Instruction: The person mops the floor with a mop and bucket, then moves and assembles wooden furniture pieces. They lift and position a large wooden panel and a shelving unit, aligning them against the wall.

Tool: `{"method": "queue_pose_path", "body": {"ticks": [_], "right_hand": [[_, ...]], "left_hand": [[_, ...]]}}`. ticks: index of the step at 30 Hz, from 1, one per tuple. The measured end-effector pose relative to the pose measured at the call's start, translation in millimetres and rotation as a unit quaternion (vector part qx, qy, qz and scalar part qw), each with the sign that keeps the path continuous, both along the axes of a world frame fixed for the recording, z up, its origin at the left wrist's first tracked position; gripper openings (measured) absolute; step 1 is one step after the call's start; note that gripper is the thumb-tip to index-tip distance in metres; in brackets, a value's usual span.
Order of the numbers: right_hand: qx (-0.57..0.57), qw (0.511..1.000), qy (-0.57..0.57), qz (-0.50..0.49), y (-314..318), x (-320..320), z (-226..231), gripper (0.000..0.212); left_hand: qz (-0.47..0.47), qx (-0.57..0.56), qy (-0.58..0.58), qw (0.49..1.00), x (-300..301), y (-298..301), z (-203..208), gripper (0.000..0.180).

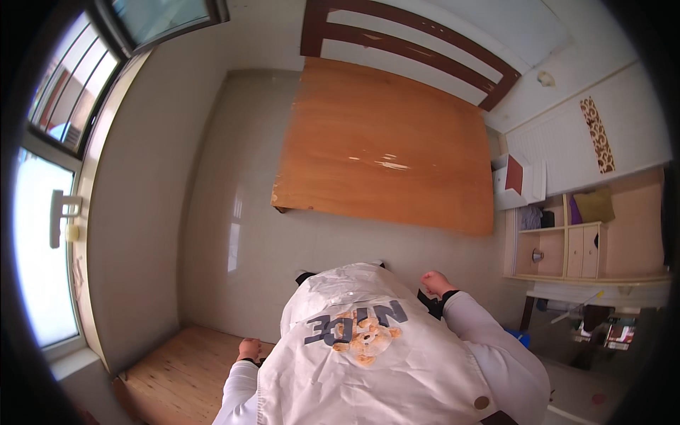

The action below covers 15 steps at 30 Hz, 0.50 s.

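My right hand (437, 283) hangs out in front of my right side, above the tiled floor, with its fingers curled into a loose fist. Something black (431, 304) shows just below it, by the dark cuff; I cannot tell what it is. My left hand (249, 349) is at my left side, near the edge of a low wooden surface (177, 375). Its fingers look curled in too, and I see nothing in them. A pale apron (368, 375) with dark letters and a printed teddy bear covers my front.
Ahead stands a bare wooden bed base (382, 149) with a brown and white headboard (411, 42). A white bedside cabinet (508, 180) and a shelf unit (567, 241) are on the right. To the left is an open window (49, 241). Grey tiled floor (248, 234) surrounds the bed.
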State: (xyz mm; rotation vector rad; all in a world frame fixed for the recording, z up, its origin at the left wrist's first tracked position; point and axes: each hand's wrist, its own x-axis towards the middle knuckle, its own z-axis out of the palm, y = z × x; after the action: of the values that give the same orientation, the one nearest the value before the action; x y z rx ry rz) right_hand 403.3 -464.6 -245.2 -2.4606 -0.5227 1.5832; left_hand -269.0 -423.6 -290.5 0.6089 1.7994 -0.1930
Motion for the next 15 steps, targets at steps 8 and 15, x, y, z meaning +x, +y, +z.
{"method": "queue_pose_path", "body": {"ticks": [8,15], "right_hand": [[-0.047,0.983,-0.018,-0.178,-208,88,-15,0.022],[-0.073,0.959,0.006,-0.274,-312,184,-49,0.021]], "left_hand": [[-0.175,0.029,0.03,0.984,154,122,-21,0.022],[-0.771,0.118,-0.013,0.626,349,135,-43,0.01]]}}
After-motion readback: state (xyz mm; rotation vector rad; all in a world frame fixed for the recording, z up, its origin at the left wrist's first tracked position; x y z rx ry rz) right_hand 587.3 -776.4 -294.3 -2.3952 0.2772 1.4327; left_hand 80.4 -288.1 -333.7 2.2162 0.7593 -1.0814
